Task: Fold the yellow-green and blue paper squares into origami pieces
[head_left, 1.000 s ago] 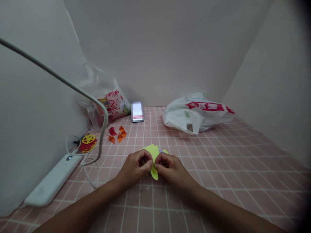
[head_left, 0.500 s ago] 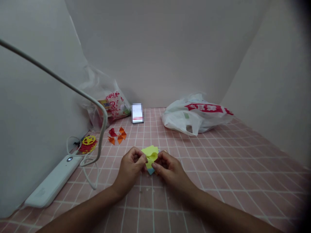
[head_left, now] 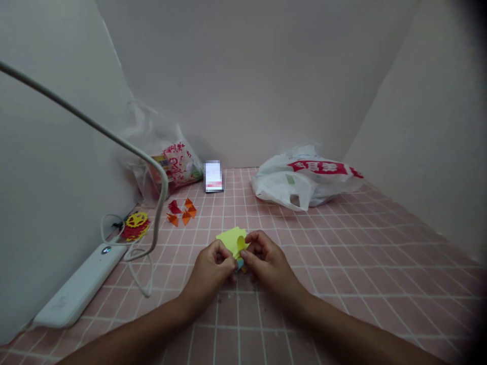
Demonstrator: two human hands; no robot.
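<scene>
Left hand and right hand pinch yellow paper, 4 orange pieces and 1 red piece lying beyond.

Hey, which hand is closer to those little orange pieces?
Left. The left hand is nearer: it's on this side of the orange pieces and a bit to their right. The right hand is even farther right.

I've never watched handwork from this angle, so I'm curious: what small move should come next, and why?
Perhaps the right hand should gently ease the curled yellow piece up a little more, with the left hand steadying. The curl stands beside the right hand, flatter yellow paper shows beyond it, and the left hand is at the near left side.
</scene>
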